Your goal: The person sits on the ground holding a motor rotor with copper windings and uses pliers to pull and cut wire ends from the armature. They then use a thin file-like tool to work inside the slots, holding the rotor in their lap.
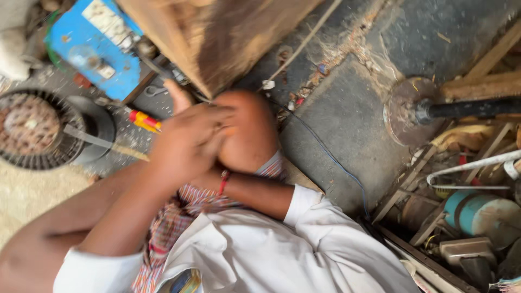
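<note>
Nearest, the left hand [187, 142] lies over the right hand [247, 130], fingers curled together; whether either clamps anything I cannot tell (blur hides it). Both press against 1 wooden block [217, 38] just above. Beyond, left, sit a red-and-yellow screwdriver [144, 120] and a blue box [92, 46] bearing 2 pale rectangular labels.

Cluttered workshop: blue machine [92, 46], screwdriver [144, 120], scrap wood [491, 81].

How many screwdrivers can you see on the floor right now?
1: a red-and-yellow-handled screwdriver lies on the floor just left of the left hand, below the blue machine. Others may be hidden under the arms or clutter.
</note>
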`<state>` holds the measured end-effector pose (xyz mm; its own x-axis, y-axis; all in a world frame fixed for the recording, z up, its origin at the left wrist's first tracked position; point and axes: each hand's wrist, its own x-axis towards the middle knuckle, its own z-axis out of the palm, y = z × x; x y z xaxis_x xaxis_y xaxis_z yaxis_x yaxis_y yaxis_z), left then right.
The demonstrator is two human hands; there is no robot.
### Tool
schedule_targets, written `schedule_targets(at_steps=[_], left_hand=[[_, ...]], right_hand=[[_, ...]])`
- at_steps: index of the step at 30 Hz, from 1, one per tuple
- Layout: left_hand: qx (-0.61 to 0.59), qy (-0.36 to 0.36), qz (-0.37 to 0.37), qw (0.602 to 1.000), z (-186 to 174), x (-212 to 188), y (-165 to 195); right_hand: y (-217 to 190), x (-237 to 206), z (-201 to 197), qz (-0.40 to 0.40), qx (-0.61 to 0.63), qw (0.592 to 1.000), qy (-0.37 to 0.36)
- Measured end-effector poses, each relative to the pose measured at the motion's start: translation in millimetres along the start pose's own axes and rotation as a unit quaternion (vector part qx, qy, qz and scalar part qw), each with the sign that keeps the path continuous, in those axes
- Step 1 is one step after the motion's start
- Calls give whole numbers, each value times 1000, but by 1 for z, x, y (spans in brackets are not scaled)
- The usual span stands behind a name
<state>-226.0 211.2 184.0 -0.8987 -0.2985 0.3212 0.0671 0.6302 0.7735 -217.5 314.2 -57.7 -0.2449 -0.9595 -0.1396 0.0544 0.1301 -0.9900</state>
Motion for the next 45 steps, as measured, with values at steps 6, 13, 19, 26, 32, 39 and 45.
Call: schedule_targets(at_steps=[6, 13, 19, 26, 32, 39, 45], left_hand=[[-13, 329, -166, 930, -128, -145, -46], [76, 507, -265, 816, -193, -244, -175], [139, 290, -371, 871, -200, -217, -246], [145, 86, -418, 893, -209, -194, -257], [180, 92, -399, 895, -197, -194, -254], [240, 98, -378, 889, -193, -193, -249], [268, 141, -396, 867, -183, -189, -236]], right_hand=[[-27, 19, -15, -29, -20, 999, 39], [-153, 57, -33, -35, -210, 977, -33], [-242, 103, 14, -214, -548, 805, -74], [-257, 101, 37, -202, -617, 757, -76], [-231, 87, 43, -220, -604, 764, -54], [-187, 53, 76, -207, -633, 745, 39], [-131, 39, 88, -198, -604, 764, 107]])
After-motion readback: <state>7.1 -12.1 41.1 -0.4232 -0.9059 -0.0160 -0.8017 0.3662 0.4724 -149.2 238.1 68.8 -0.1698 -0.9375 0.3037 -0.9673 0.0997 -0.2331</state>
